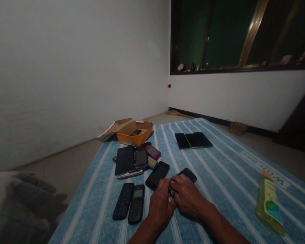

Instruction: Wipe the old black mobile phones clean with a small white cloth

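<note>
My left hand [161, 203] and my right hand [186, 196] meet above the striped blue cloth, fingers closed around a small dark phone [171, 191] that they mostly cover. Just behind my left hand lies a black smartphone [157, 174]. Another dark phone [188, 174] rests behind my right hand, partly hidden by it. Left of my hands, two black keypad phones [123, 200] [136, 204] lie side by side. Farther back is a pile with a black tablet-like device [124, 160], a grey phone [141, 158], a blue phone [152, 162] and a pink phone [153, 152].
An open orange box [134, 138] with a phone inside stands at the back left. Several dark flat devices [193, 140] lie together at the back. A yellow-green bottle [269, 206] lies on the cloth [218, 189] at right. Greyish fabric [15, 203] shows at lower left.
</note>
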The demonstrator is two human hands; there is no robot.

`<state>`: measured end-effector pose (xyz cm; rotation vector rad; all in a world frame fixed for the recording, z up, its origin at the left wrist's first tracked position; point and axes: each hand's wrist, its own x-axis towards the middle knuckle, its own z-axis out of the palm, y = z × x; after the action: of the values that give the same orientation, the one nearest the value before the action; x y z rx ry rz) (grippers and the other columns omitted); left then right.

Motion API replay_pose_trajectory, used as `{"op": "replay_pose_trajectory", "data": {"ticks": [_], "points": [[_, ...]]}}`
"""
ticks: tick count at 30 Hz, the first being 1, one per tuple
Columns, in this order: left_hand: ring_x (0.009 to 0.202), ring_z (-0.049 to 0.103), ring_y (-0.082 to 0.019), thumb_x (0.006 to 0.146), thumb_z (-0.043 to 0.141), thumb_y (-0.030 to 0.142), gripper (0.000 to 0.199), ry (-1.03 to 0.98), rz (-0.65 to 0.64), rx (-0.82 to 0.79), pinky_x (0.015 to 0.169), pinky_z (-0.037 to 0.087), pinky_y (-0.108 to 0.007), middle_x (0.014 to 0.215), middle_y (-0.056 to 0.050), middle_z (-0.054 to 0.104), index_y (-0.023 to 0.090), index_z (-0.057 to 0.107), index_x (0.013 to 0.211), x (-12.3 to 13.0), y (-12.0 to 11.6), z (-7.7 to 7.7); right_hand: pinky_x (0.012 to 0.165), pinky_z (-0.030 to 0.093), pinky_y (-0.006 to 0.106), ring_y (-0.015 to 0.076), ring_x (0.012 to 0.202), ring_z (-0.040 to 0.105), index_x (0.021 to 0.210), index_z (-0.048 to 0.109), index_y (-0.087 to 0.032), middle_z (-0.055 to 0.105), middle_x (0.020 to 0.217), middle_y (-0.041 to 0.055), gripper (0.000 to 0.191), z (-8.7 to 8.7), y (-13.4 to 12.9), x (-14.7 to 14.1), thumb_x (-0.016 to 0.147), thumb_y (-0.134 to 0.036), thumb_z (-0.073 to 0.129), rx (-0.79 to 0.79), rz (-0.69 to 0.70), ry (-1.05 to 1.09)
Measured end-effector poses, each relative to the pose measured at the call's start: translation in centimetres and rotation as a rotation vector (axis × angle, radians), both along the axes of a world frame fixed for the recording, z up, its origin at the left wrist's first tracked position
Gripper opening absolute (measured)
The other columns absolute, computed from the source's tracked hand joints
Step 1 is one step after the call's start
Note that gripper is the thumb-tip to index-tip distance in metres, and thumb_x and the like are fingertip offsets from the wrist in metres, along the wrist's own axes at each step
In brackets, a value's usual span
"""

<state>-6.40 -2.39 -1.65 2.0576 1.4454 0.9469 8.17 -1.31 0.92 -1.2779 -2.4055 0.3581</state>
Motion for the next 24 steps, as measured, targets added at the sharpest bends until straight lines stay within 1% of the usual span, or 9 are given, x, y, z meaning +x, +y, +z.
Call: {"op": "replay_pose_trajectory", "data": {"ticks": [3, 5, 7, 11, 15, 19, 20, 24], "points": [[0.08, 0.06, -0.018, 0.075, 0.059, 0.021, 0.035, -0.013, 0.019, -0.021, 0.071, 0.05, -0.032, 0.102, -0.004, 0.057, 0.022, 0.052, 0.109, 0.1, 0.0, 0.0, 0.079, 0.034, 0.027, 0.0155, 0.092, 0.05, 0.094, 0.066, -0.021, 0.063, 0.097, 0.0021, 0.023, -0.2, 0.7, -0.1, 0.091, -0.011, 0.046, -0.016, 0.009, -0.024], [0.081, 0.061, -0.018, 0.073, 0.061, 0.019, 0.039, -0.022, 0.027, -0.024, 0.072, 0.051, -0.032, 0.103, -0.005, 0.058, 0.022, 0.052, 0.11, 0.1, -0.1, -0.1, 0.076, 0.034, 0.027, 0.0155, 0.09, 0.05, 0.093, 0.068, -0.021, 0.064, 0.093, 0.0019, 0.021, -0.4, 1.2, -0.3, 0.091, -0.012, 0.049, -0.029, 0.012, -0.027], [0.082, 0.061, -0.019, 0.072, 0.062, 0.019, 0.042, -0.026, 0.04, -0.019, 0.072, 0.052, -0.032, 0.105, -0.006, 0.058, 0.022, 0.051, 0.112, 0.1, -0.1, -0.2, 0.076, 0.033, 0.027, 0.0162, 0.09, 0.05, 0.093, 0.069, -0.021, 0.064, 0.092, 0.0021, 0.019, -0.7, 1.7, -0.5, 0.09, -0.013, 0.052, -0.037, 0.012, -0.027], [0.084, 0.062, -0.021, 0.072, 0.063, 0.021, 0.045, -0.029, 0.072, -0.021, 0.073, 0.053, -0.034, 0.108, -0.007, 0.059, 0.021, 0.05, 0.115, 0.1, -0.2, -0.5, 0.076, 0.032, 0.028, 0.017, 0.089, 0.05, 0.097, 0.068, -0.02, 0.064, 0.092, 0.0026, 0.019, -1.1, 2.1, -0.7, 0.091, -0.013, 0.051, -0.016, -0.004, -0.016], [0.089, 0.062, -0.022, 0.073, 0.062, 0.021, 0.049, -0.036, 0.056, -0.021, 0.076, 0.053, -0.036, 0.112, -0.009, 0.058, 0.022, 0.047, 0.12, -0.1, -0.1, -0.5, 0.075, 0.032, 0.028, 0.0172, 0.087, 0.048, 0.095, 0.066, -0.02, 0.062, 0.09, 0.0027, 0.018, -1.2, 2.5, -0.7, 0.092, -0.014, 0.049, -0.001, 0.001, -0.019], [0.088, 0.062, -0.022, 0.074, 0.058, 0.019, 0.057, 0.001, 0.05, -0.025, 0.08, 0.054, -0.039, 0.116, -0.011, 0.058, 0.02, 0.042, 0.128, -0.3, 0.4, -0.9, 0.076, 0.032, 0.028, 0.0173, 0.087, 0.047, 0.097, 0.065, -0.02, 0.062, 0.091, 0.0031, 0.022, -1.5, 3.2, -0.6, 0.092, -0.01, 0.046, 0.02, -0.008, -0.026], [0.091, 0.063, -0.023, 0.074, 0.058, 0.019, 0.059, 0.011, 0.05, -0.024, 0.081, 0.054, -0.041, 0.117, -0.012, 0.058, 0.019, 0.04, 0.131, -0.4, 0.5, -1.0, 0.076, 0.032, 0.028, 0.0173, 0.087, 0.047, 0.097, 0.065, -0.02, 0.062, 0.091, 0.003, 0.022, -1.6, 3.4, -0.5, 0.091, -0.009, 0.045, 0.028, -0.01, -0.024], [0.114, 0.058, -0.028, 0.073, 0.055, 0.017, 0.064, 0.05, 0.051, -0.007, 0.095, 0.05, -0.045, 0.127, -0.014, 0.056, 0.018, 0.039, 0.134, -0.4, 1.2, -1.4, 0.077, 0.032, 0.028, 0.0177, 0.089, 0.047, 0.095, 0.064, -0.019, 0.062, 0.093, 0.0033, 0.021, -2.0, 4.3, -0.4, 0.09, -0.008, 0.047, 0.046, -0.029, -0.034]]}}
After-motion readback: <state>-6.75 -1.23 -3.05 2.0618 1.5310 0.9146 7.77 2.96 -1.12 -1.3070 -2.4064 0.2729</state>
